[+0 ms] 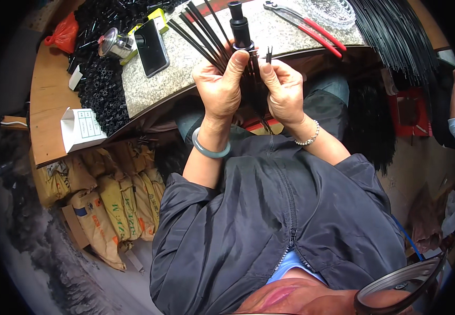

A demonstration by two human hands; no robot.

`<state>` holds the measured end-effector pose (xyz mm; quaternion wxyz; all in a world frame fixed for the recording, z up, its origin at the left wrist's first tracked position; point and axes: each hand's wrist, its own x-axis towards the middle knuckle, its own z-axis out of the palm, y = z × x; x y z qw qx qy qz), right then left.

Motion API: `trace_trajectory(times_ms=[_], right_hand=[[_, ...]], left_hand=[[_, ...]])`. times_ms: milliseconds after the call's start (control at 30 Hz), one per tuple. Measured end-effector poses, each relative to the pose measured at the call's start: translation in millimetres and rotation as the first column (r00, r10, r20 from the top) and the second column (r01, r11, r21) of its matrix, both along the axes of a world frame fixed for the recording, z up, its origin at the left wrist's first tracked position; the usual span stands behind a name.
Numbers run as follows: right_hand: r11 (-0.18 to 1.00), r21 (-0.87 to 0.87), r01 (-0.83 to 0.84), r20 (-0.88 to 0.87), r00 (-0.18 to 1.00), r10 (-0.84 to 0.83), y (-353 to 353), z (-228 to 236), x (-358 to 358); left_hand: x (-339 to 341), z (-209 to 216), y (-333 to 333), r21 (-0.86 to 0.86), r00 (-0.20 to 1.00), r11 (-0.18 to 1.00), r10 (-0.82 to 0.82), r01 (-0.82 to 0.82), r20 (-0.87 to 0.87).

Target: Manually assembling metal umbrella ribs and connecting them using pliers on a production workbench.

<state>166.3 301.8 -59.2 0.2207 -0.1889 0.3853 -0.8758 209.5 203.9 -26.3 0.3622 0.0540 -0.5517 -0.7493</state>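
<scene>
My left hand [218, 89] is closed around a black stepped cylinder [240, 30] with a flared ring at its lower part. A fan of thin black rods [200, 37] also passes through this hand, their ends spreading up and to the left. Close beside it, my right hand [284, 92] pinches a thin black rod with a forked tip [269, 54] sticking up above the thumb. Both hands are over the near edge of the table, almost touching. More dark rods hang down between them, and where these join the cylinder is hidden by my fingers.
On the speckled tabletop [148, 92] lie red-handled pliers [311, 30], a phone [151, 48] and a clear glass dish [332, 11]. Black small parts [101, 89] heap at left by a white box [83, 128]. Long black rods [390, 37] pile at right. Sacks [99, 223] stand below.
</scene>
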Motion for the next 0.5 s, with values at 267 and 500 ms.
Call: trace_trajectory(times_ms=[267,500], right_hand=[[0.995,-0.022,-0.101,-0.007,0.995,0.101,-0.9,-2.9,-4.9],[0.997,-0.076,-0.01,0.085,0.996,0.017,-7.0,11.8,-0.5]], left_hand=[[-0.4,-0.7,1.7,-0.001,1.0,1.0,0.01,-0.01,-0.01],[-1.7,-2.9,0.9,-0.004,1.0,1.0,-0.007,0.007,-0.029]])
